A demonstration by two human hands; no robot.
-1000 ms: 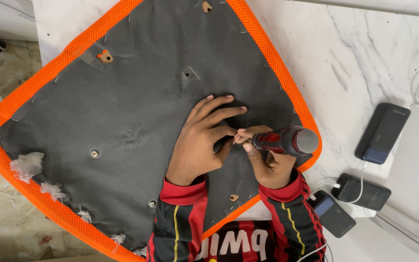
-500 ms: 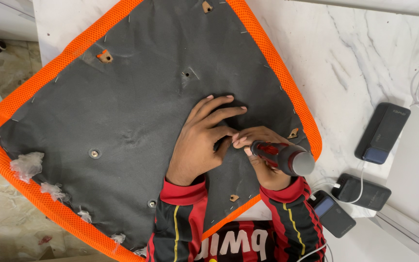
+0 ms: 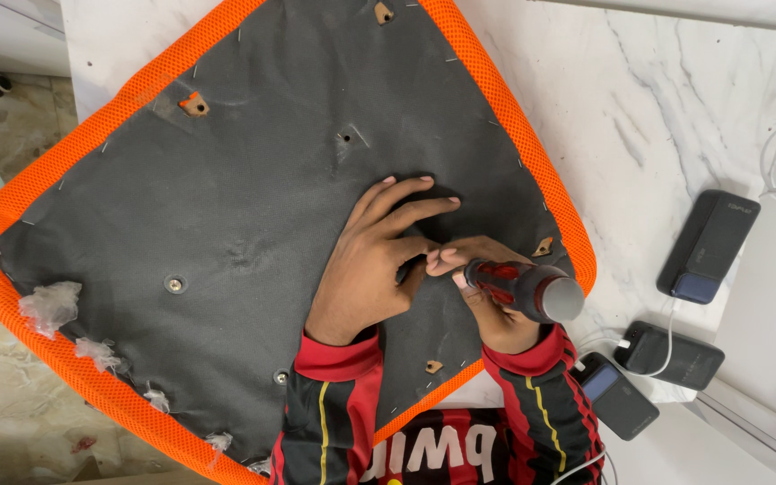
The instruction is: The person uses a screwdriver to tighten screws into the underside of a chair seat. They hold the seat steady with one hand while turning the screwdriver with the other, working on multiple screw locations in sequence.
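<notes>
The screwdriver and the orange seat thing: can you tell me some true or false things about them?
1. The right hand holds a screwdriver with a red and black handle. True.
2. The left hand is up in the air. False: it lies flat on the dark fabric of the seat panel.
3. The seat panel has a blue rim. False: the rim is orange mesh.
4. Three dark power banks lie on the white marble table, to the right of the panel. True.
5. White stuffing pokes out at the panel's left edge. True.
</notes>
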